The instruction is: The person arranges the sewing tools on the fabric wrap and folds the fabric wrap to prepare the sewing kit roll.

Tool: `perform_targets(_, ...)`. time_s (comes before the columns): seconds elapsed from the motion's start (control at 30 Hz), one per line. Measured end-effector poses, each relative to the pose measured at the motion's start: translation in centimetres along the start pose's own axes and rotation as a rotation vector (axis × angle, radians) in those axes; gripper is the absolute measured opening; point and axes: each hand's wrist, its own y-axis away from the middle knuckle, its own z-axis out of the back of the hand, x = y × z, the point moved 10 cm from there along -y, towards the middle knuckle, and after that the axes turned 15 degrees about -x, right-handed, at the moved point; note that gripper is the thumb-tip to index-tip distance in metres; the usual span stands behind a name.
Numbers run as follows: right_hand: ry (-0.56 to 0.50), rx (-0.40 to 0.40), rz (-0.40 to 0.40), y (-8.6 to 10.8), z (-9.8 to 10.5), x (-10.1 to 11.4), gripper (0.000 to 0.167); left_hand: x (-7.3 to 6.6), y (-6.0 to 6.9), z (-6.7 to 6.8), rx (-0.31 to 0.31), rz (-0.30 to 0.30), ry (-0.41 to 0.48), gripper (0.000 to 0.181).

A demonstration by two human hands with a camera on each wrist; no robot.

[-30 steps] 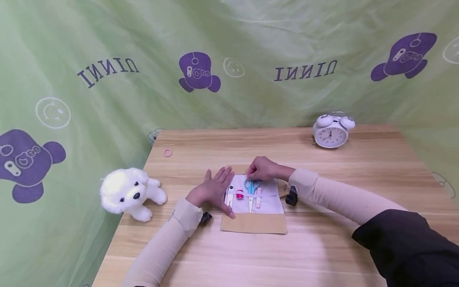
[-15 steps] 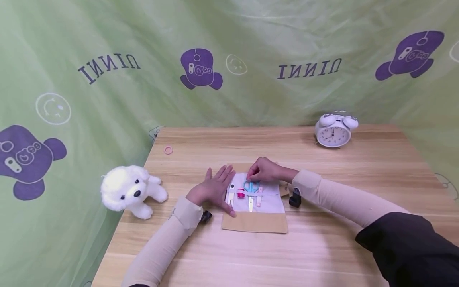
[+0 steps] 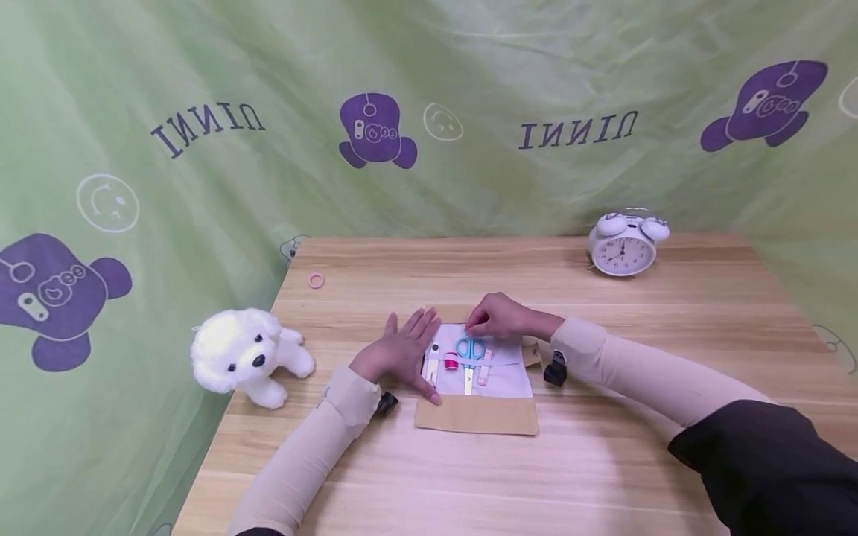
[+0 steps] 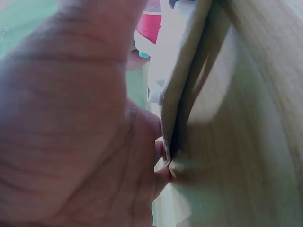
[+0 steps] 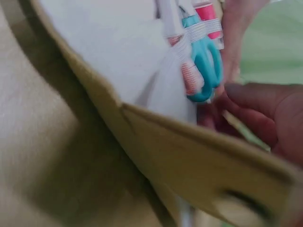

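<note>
A tan fabric sewing kit lies unfolded on the table, its white lining facing up. An elastic band across the lining holds blue-handled scissors, a red thread spool, a white tool and a pink-and-white strip. My left hand lies with spread fingers along the kit's left edge, thumb on the lower tan part. With bent fingers, my right hand pinches at the top of the scissors' handles. In the right wrist view, its thumb and fingertips meet beside the blue handles; the exact contact is partly hidden.
A white plush dog sits at the table's left edge. Behind the kit to the left lies a small pink ring. A white alarm clock stands at the back right. Green printed cloth hangs behind the wooden table.
My right hand has shifted very slightly right at the scissors' handles, which now show a little more. The left hand keeps its place on the kit. The head view moved a little.
</note>
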Motion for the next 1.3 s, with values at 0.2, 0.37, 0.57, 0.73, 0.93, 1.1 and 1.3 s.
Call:
perform_targets(0.2, 0.062, -0.177, 0.15, 4.0, 6.5, 2.6, 0.013, 0.7, -0.8, 0.8, -0.08, -0.02, 0.124, 0.108)
perform_targets(0.37, 0.136, -0.118, 0.263, 9.7, 7.3, 3.5, 0.01, 1.6, -1.7, 3.0, -0.266, -0.057, 0.182, 0.058)
perform_targets(0.57, 0.244, -0.111, 0.445, 15.6, 4.9, 4.2, 0.013, 2.3, -2.4, 4.0, -0.314, -0.097, 0.151, 0.045)
perform_targets(0.73, 0.361, -0.183, 0.565, 18.9, 2.3, 4.4, 0.033, 2.9, -2.6, 3.4, -0.28, -0.1, 0.128, 0.046)
perform_targets(0.93, 0.454, -0.287, 0.72, 21.2, -0.1, 4.9, 0.051, 3.4, -2.6, 3.0, -0.314, -0.097, 0.14, 0.047)
perform_targets(1.1, 0.497, -0.297, 0.707, 21.1, 0.0, 4.0, 0.046, 3.8, -1.7, 2.9, -0.321, -0.069, 0.144, 0.047)
perform_targets(1.3, 0.624, -0.245, 0.451, 18.2, 2.9, -0.3, 0.054, 1.8, 0.6, 3.8, -0.389, -0.081, 0.005, 0.041)
